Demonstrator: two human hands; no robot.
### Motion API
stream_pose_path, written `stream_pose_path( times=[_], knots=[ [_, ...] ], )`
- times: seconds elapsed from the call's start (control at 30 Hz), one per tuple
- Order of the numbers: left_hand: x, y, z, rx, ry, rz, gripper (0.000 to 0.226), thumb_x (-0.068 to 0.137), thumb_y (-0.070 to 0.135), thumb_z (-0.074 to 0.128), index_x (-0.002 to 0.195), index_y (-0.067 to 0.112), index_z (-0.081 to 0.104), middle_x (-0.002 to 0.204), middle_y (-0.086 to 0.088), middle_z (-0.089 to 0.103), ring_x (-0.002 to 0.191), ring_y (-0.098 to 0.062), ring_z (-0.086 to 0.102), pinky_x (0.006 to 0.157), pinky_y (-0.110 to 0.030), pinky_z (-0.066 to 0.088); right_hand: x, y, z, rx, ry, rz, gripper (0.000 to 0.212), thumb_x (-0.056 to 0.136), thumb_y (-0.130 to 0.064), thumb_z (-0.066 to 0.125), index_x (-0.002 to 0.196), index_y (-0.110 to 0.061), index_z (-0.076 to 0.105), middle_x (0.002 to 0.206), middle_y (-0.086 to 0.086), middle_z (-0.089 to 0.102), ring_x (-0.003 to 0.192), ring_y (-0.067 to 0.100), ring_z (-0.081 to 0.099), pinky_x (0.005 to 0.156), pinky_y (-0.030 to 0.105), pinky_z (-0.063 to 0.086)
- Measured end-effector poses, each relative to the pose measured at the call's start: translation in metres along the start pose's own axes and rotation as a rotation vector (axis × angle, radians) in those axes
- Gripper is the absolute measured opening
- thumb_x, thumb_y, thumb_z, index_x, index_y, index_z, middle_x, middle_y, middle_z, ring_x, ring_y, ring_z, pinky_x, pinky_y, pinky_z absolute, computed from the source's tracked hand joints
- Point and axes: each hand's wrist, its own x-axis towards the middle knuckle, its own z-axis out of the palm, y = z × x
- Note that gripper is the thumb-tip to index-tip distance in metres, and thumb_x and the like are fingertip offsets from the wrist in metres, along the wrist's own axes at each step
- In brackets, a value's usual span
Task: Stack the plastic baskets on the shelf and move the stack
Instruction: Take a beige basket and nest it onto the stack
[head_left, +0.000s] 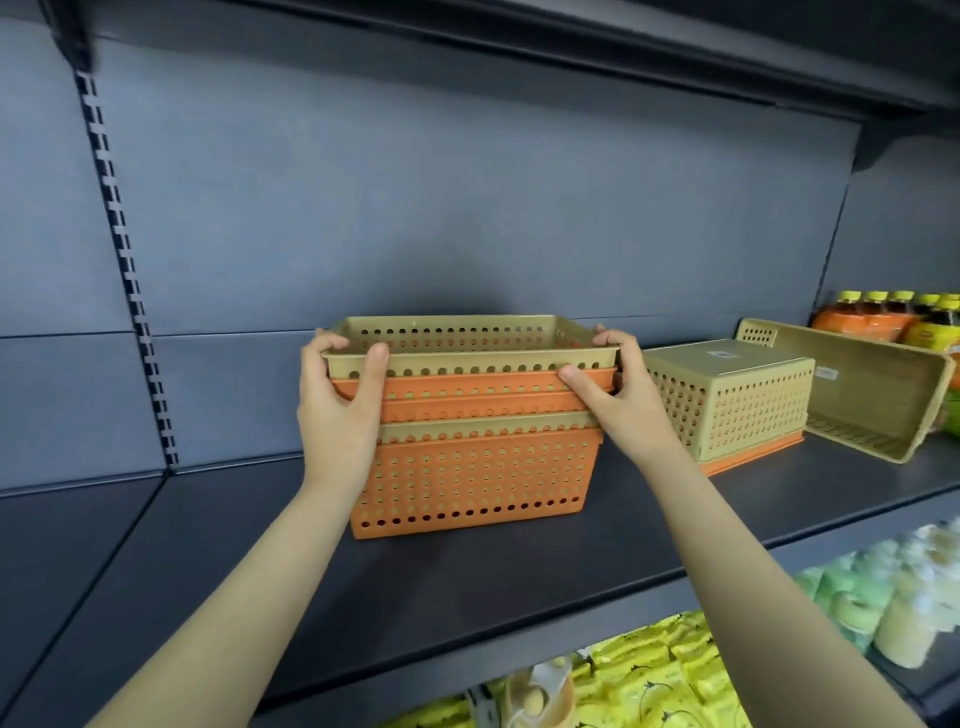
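A nested stack of perforated plastic baskets stands upright in the middle of the dark shelf. An orange basket is at the bottom and a beige basket sits on top, with more orange and beige rims between them. My left hand grips the left end of the top rims, thumb on the front. My right hand grips the right end the same way.
To the right, an upturned beige basket lies over an orange one, and another beige basket lies on its side. Bottles with yellow caps stand at the far right. Yellow packets fill the shelf below.
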Motion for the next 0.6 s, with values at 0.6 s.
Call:
stream_pose_path(
  times=[0.6],
  knots=[
    [-0.018,0.010,0.069,0.224,0.112,0.042,0.034,0.093,0.050,0.057,0.119,0.030,0.046,0.122,0.001,0.060,0.112,-0.018,0.058,0.098,-0.043,0.048,0.035,0.040,-0.055,-0.017,-0.074,0.034,0.055,0.082,-0.054,0.070,0.127,-0.036,0.044,0.110,-0.017,0.060,0.106,0.010,0.059,0.083,0.030,0.051]
  ],
)
